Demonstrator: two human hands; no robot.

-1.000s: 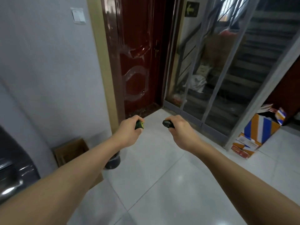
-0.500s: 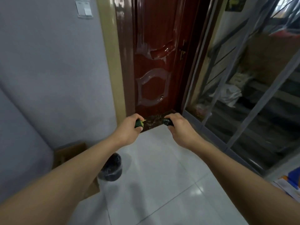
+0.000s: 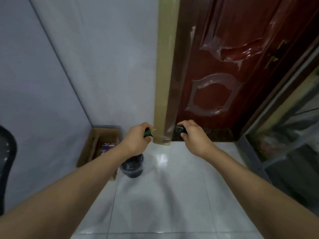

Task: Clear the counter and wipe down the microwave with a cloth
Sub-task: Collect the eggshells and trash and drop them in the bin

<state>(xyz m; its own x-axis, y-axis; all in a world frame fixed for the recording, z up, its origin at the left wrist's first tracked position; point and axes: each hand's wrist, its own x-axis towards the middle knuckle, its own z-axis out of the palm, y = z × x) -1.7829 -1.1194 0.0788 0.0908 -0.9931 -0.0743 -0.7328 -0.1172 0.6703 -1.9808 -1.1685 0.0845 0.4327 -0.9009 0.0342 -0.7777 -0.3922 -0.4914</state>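
Both my arms stretch forward over a white tiled floor. My left hand (image 3: 136, 140) grips a small dark green piece with a yellow-green tip (image 3: 148, 132). My right hand (image 3: 193, 137) grips a small dark object (image 3: 179, 129); what either item is I cannot tell. Just below my left wrist stands a small bin lined with a black bag (image 3: 132, 167). No counter, microwave or cloth is in view.
An open cardboard box (image 3: 96, 145) with colourful items sits against the grey wall (image 3: 86, 66) at the left. A dark red door (image 3: 224, 75) with a tan frame (image 3: 164, 83) stands ahead. A sliding glass screen (image 3: 284, 135) runs along the right. A dark rounded object (image 3: 6, 161) sits at the far left edge.
The view has swung left and downward: the door moved right, the box and the bin came into fuller view below my hands. Both hands keep the same grip.
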